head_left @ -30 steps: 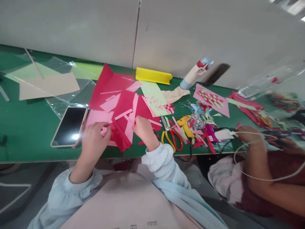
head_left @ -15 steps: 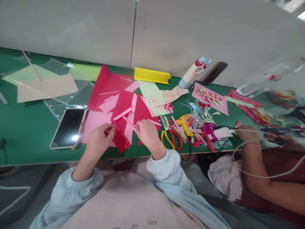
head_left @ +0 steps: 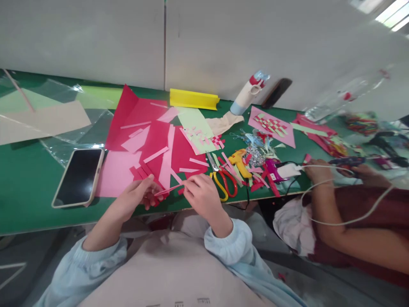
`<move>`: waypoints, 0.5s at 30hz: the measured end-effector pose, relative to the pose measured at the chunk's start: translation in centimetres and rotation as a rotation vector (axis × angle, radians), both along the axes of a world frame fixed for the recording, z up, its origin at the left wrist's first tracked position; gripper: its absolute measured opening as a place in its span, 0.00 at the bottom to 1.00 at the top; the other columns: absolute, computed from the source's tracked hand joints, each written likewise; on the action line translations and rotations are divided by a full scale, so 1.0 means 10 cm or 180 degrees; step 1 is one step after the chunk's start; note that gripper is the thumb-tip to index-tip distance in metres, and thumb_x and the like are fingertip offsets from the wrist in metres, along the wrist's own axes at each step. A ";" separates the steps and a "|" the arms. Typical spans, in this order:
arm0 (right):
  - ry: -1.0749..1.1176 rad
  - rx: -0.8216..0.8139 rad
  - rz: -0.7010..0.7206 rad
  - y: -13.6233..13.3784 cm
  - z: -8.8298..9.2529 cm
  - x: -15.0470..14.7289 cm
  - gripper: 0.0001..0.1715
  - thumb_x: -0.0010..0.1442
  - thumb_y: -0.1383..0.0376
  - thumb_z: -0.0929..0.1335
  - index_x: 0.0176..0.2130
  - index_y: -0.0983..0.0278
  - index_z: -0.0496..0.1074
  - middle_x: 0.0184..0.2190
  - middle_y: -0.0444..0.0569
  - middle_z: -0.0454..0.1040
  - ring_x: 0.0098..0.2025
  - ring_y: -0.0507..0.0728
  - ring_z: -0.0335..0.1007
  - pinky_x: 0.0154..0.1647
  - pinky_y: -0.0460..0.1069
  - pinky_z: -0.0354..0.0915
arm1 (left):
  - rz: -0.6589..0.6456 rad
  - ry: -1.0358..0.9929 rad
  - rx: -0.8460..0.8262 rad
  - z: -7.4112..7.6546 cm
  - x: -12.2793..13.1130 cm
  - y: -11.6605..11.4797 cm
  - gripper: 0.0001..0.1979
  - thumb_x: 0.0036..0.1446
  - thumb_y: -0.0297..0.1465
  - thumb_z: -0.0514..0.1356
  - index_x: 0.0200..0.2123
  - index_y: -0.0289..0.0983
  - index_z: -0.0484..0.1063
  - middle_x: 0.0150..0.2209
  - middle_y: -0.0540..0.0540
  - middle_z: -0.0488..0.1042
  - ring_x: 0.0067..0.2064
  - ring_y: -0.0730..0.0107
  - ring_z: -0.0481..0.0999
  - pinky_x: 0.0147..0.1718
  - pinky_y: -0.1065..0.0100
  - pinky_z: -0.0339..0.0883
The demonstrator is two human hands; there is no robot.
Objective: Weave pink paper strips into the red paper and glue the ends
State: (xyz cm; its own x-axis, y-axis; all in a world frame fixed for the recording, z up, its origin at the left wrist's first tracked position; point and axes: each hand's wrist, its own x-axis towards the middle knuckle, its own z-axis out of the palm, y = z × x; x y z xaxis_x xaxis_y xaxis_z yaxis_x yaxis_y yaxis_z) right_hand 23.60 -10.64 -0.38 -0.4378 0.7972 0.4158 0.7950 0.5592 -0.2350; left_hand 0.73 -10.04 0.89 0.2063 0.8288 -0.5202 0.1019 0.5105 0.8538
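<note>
A thin pink paper strip (head_left: 169, 190) stretches between my two hands near the table's front edge. My right hand (head_left: 204, 194) pinches its right end. Closed around cut red paper (head_left: 140, 171) is my left hand (head_left: 138, 195), its fingertips at the strip's left end; the part of the red paper inside the fingers is hidden. Beyond the hands lie red paper sheets (head_left: 153, 149) and a pink sheet (head_left: 111, 168), with loose pink strips (head_left: 156, 154) on top. Scissors with red and yellow handles (head_left: 228, 183) rest just right of my right hand.
A phone (head_left: 78, 177) lies at the left. Farther right are a yellow glue gun (head_left: 239, 162), paper scraps, a bottle (head_left: 249, 94) and a woven paper piece (head_left: 271, 125). A co-worker's arm (head_left: 329, 204) and a white cable (head_left: 351, 221) occupy the right side.
My right hand has drawn nearer the front edge with the pink strip, whose other end now meets my left hand. My left hand now closes on the red paper. The view has shifted rightward.
</note>
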 end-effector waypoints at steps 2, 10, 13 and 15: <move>0.0063 0.0171 -0.0002 -0.06 -0.05 0.03 0.12 0.65 0.70 0.65 0.42 0.63 0.78 0.34 0.50 0.76 0.39 0.56 0.68 0.44 0.52 0.64 | -0.0280 0.0026 -0.0093 0.03 -0.01 -0.06 0.30 0.51 0.59 0.58 0.27 0.36 0.74 0.25 0.44 0.77 0.23 0.70 0.71 0.21 0.71 0.63; 0.0239 0.0649 -0.0031 -0.14 -0.08 0.05 0.11 0.64 0.72 0.66 0.42 0.63 0.78 0.34 0.49 0.77 0.38 0.55 0.69 0.42 0.51 0.64 | -0.0717 0.0240 -0.0129 0.01 -0.01 -0.18 0.27 0.56 0.57 0.57 0.28 0.36 0.71 0.22 0.49 0.71 0.23 0.73 0.68 0.19 0.73 0.59; 0.0227 0.0582 0.0029 -0.14 -0.08 0.05 0.12 0.64 0.71 0.66 0.42 0.63 0.78 0.36 0.49 0.78 0.39 0.55 0.69 0.44 0.52 0.64 | -0.0822 0.0254 0.0001 0.00 -0.04 -0.17 0.25 0.56 0.54 0.60 0.27 0.37 0.69 0.24 0.50 0.72 0.24 0.74 0.68 0.21 0.74 0.60; 0.0247 0.0568 0.0064 -0.11 -0.07 0.05 0.12 0.64 0.71 0.66 0.43 0.63 0.78 0.36 0.49 0.78 0.40 0.55 0.70 0.45 0.52 0.64 | -0.0795 0.0352 0.0162 0.01 -0.06 -0.15 0.24 0.56 0.53 0.60 0.28 0.37 0.69 0.25 0.50 0.72 0.25 0.75 0.68 0.22 0.74 0.61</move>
State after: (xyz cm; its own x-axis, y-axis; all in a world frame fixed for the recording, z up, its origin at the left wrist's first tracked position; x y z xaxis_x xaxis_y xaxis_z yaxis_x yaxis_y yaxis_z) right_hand 24.11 -11.78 -1.13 -0.4140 0.6992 0.5828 0.7666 0.6131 -0.1910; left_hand 0.14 -11.57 0.95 0.3518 0.7850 -0.5099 0.3133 0.4146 0.8544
